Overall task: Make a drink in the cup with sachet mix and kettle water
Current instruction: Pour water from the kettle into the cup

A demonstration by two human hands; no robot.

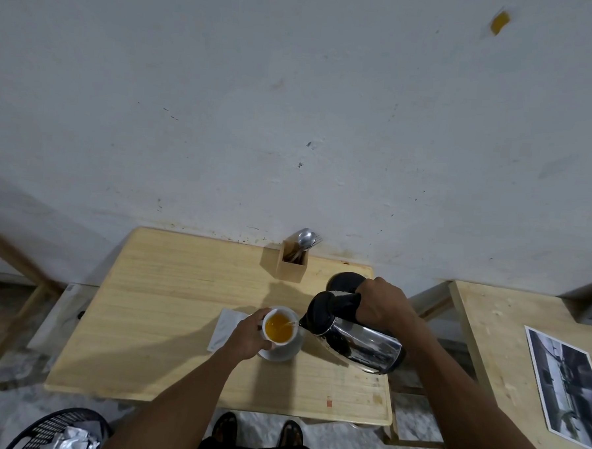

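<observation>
There was one white cup (pixel 280 327) on the wooden table (pixel 166 320), near its middle and toward the front, standing on one white saucer (pixel 282 353) and already holding orange liquid. The person's left hand (pixel 247 336) was curled around the cup's left side, fingers closed on its wall. The right hand (pixel 384 302) was clenched on the black handle of the one steel kettle (pixel 357 337), which was tipped over to the left with its spout just above the cup's right rim, a thin stream running into the drink. One flat white sachet (pixel 225 327) lay on the table just left of the cup, partly covered by the left hand. Behind the kettle sat one round black kettle base (pixel 344 281), half hidden by the right hand. Against the wall stood one small wooden holder (pixel 291 265) with several spoons (pixel 306 239) and what looked like a fork poking out; I could not count them exactly. To the right a second wooden table (pixel 494 337) carried one black-and-white printed sheet (pixel 567 386). Down at the lower left was one black mesh bin (pixel 61 430) with crumpled wrappers inside, and two sandalled feet (pixel 260 428) showed under the table edge.
</observation>
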